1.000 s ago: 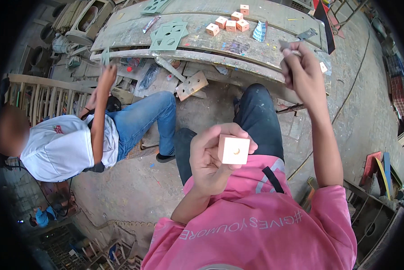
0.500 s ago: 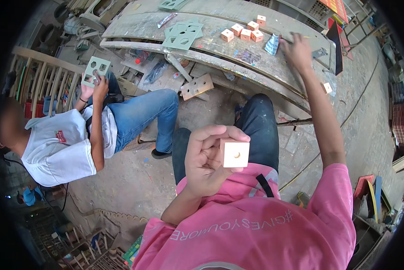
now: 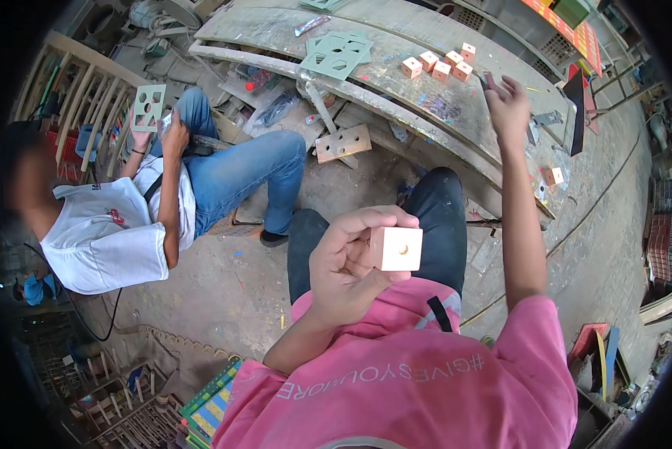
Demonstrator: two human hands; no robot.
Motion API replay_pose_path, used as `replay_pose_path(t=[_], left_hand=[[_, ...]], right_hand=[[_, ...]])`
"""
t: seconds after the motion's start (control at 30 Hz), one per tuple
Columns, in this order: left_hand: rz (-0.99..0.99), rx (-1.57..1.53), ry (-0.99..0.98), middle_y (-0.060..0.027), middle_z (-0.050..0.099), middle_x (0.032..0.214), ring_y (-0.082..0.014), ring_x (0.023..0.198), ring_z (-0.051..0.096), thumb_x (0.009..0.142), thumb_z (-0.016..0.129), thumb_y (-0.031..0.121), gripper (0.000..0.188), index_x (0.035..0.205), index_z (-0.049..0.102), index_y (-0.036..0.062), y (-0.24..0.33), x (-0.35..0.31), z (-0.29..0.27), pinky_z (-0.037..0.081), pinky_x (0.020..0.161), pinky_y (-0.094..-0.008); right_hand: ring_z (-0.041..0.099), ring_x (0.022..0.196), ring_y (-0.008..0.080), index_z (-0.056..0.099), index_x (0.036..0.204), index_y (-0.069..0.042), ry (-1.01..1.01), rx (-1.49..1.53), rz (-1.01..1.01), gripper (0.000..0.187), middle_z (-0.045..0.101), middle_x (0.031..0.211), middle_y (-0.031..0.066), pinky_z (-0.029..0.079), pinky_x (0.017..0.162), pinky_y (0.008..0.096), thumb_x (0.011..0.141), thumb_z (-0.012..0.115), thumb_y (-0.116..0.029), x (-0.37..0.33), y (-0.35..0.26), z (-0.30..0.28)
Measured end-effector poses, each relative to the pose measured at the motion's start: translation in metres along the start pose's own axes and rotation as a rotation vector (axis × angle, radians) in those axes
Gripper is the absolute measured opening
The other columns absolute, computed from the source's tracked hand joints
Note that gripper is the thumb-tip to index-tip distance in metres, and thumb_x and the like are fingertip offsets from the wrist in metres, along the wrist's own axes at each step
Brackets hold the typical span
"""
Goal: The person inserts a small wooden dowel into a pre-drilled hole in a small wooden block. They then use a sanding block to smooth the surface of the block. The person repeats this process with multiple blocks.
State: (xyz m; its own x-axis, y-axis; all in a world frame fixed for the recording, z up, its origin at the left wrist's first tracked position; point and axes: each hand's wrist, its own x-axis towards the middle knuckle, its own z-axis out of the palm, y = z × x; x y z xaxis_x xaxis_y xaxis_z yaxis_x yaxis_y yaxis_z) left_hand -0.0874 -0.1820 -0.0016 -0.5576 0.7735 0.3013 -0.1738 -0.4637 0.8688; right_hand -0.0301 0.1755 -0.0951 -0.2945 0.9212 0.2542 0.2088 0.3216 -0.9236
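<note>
My left hand (image 3: pixel 345 262) grips a pale wooden cube (image 3: pixel 400 249) between thumb and fingers, in front of my lap. One face with a small round hole in its middle is turned toward me. My right hand (image 3: pixel 509 112) reaches over the far right of the workbench (image 3: pixel 396 93), its fingers bent. A small dark piece (image 3: pixel 487 80) shows at its fingertips; what it is I cannot make out. Several similar wooden cubes (image 3: pixel 440 71) sit grouped left of this hand. Another cube (image 3: pixel 553 176) stands near the bench's right end.
Green sheets with cut-out shapes (image 3: pixel 337 56) lie on the bench. A metal piece (image 3: pixel 551 117) is right of my right hand. At left a seated person (image 3: pixel 111 217) holds a similar green sheet (image 3: pixel 149 106). A board with holes (image 3: pixel 343 143) leans below the bench.
The view has shifted, moving the bench right and down. My right hand has moved over where the blue-and-white cone-shaped thing stood, which no longer shows there. My left hand still holds its cube.
</note>
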Motion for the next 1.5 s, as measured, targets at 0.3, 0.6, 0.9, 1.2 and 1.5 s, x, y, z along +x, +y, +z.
replay_pose_path(t=[0.3, 0.6, 0.9, 1.2, 1.5], left_hand=[[-0.046, -0.036, 0.021, -0.0179, 0.057, 0.116, -0.0225, 0.106, 0.059, 0.077, 0.074, 0.008, 0.054, 0.122, 0.047, -0.0039, -0.009, 0.004, -0.005, 0.051, 0.087, -0.0321], [-0.162, -0.121, 0.025, -0.0182, 0.060, 0.111, -0.0224, 0.098, 0.062, 0.077, 0.076, 0.023, 0.064, 0.125, 0.045, -0.0058, 0.000, -0.001, 0.005, 0.051, 0.084, -0.0319], [-0.065, -0.037, -0.060, -0.0181, 0.060, 0.117, -0.0193, 0.107, 0.059, 0.082, 0.072, 0.017, 0.057, 0.126, 0.047, -0.0099, 0.007, -0.009, 0.000, 0.048, 0.089, -0.0292], [-0.092, 0.051, -0.026, -0.0174, 0.062, 0.111, -0.0172, 0.101, 0.061, 0.084, 0.071, 0.026, 0.056, 0.120, 0.051, -0.0106, 0.010, -0.010, -0.004, 0.048, 0.086, -0.0266], [-0.025, 0.105, -0.053, -0.0180, 0.063, 0.108, -0.0170, 0.096, 0.061, 0.083, 0.071, 0.015, 0.048, 0.119, 0.052, -0.0098, 0.004, -0.008, -0.006, 0.049, 0.082, -0.0284]], right_hand=[[0.060, 0.078, 0.0153, 0.048, 0.117, 0.007, -0.741, 1.009, 0.253, 0.037, 0.055, 0.113, 0.0175, 0.051, 0.047, 0.0208, 0.084, 0.063, -0.002, -0.193, -0.167, -0.059], [0.054, 0.078, 0.0174, 0.069, 0.097, 0.002, -0.346, 0.187, -0.312, 0.022, 0.067, 0.101, 0.0153, 0.043, 0.068, 0.0276, 0.076, 0.066, -0.001, -0.196, -0.177, -0.064], [0.045, 0.126, 0.0372, 0.074, 0.091, -0.026, -0.609, -0.290, -0.866, 0.019, 0.070, 0.102, -0.0103, 0.017, 0.101, 0.0535, 0.075, 0.064, -0.028, -0.176, -0.194, -0.066], [0.037, 0.133, 0.0389, 0.075, 0.093, -0.025, -0.727, -0.151, -0.968, 0.028, 0.069, 0.107, -0.0074, 0.002, 0.106, 0.0656, 0.071, 0.060, -0.016, -0.182, -0.187, -0.063], [0.038, 0.133, 0.0374, 0.075, 0.089, -0.023, -0.780, -0.058, -0.997, 0.021, 0.071, 0.100, -0.0112, -0.011, 0.103, 0.0696, 0.077, 0.058, -0.022, -0.174, -0.188, -0.062]])
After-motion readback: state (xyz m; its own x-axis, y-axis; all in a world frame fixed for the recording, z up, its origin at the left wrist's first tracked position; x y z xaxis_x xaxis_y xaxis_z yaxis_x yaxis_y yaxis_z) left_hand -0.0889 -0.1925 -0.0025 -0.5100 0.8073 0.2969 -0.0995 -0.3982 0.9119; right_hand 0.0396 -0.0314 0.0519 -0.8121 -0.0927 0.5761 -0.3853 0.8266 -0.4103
